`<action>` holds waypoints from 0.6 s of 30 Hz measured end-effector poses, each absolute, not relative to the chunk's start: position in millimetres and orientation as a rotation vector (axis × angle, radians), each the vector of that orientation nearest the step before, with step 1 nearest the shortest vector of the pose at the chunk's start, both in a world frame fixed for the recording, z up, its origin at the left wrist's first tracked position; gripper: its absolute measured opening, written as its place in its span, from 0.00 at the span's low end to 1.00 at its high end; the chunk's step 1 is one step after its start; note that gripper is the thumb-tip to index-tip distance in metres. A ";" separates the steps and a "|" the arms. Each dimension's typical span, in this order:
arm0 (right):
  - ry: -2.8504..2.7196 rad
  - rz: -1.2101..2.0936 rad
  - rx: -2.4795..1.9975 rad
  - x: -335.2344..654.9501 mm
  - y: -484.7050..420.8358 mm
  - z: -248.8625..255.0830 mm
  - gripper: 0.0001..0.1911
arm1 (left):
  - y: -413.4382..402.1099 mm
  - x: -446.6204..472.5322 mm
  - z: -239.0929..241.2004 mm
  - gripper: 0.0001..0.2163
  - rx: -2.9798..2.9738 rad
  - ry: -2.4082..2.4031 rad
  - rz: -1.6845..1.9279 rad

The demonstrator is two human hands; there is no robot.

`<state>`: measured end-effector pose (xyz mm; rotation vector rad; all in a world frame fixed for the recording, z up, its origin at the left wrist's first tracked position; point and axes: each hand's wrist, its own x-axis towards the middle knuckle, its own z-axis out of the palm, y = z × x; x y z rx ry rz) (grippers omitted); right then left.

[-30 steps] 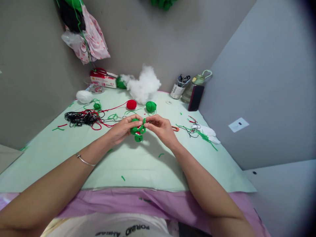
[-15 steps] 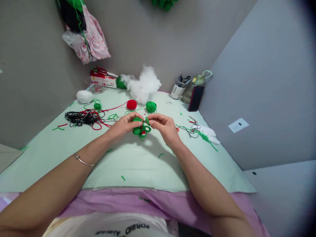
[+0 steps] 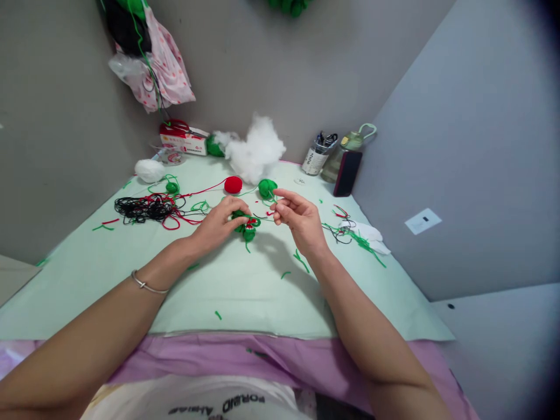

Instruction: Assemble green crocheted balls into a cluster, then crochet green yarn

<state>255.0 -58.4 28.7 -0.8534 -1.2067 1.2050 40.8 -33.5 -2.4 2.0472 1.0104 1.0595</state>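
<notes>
My left hand (image 3: 219,223) is closed round a small green crochet piece with red bits (image 3: 245,225), held just above the pale green mat (image 3: 245,291). Just to the right of the piece, my right hand (image 3: 298,219) has its fingers pinched together, with a thin green strand running from them toward the piece; whether a needle is in them is too small to tell. A green yarn ball (image 3: 266,188) and a red yarn ball (image 3: 233,184) lie just behind the hands.
A tangle of black and red yarn (image 3: 146,209) lies at the left. White stuffing (image 3: 256,150), a red-and-white box (image 3: 184,140), a pen cup (image 3: 315,156), a bottle (image 3: 343,153) and a dark phone (image 3: 347,172) stand along the wall. White cloth and yarn scraps (image 3: 363,233) lie at the right.
My right hand has moved up and to the right, away from the crochet piece, drawing a green strand out. My left hand has turned the piece and lowered it slightly.
</notes>
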 end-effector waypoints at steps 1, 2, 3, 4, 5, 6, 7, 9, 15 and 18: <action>-1.202 1.210 -0.863 254.8 -58.3 28.6 0.18 | -32.3 39.4 -2.2 0.07 2.090 1.013 1.088; -1.201 1.216 -0.871 254.7 -58.3 28.5 0.17 | -31.6 38.0 -1.5 0.07 2.126 1.024 1.121; -1.200 1.222 -0.878 254.5 -58.3 28.6 0.15 | -31.4 36.7 -0.4 0.07 2.150 1.041 1.154; -1.201 1.226 -0.884 254.3 -58.4 28.7 0.14 | -31.6 35.7 1.1 0.07 2.154 1.055 1.179; -1.202 1.226 -0.890 254.1 -58.6 28.8 0.14 | -32.3 35.0 2.7 0.08 2.131 1.059 1.196; -1.207 1.224 -0.895 253.9 -58.8 29.0 0.13 | -33.3 34.7 4.2 0.08 2.089 1.051 1.202; -1.213 1.221 -0.901 253.6 -59.1 29.2 0.13 | -34.4 34.8 5.3 0.08 2.034 1.033 1.196; -1.231 1.218 -0.911 253.2 -59.7 29.4 0.12 | -36.2 36.0 6.1 0.09 1.921 0.979 1.167; -1.275 1.181 -0.898 252.8 -60.0 26.9 0.08 | -36.3 40.7 3.2 0.10 1.712 0.842 1.164; -1.273 1.189 -0.897 252.7 -60.5 26.7 0.09 | -36.0 41.2 4.2 0.09 1.692 0.822 1.181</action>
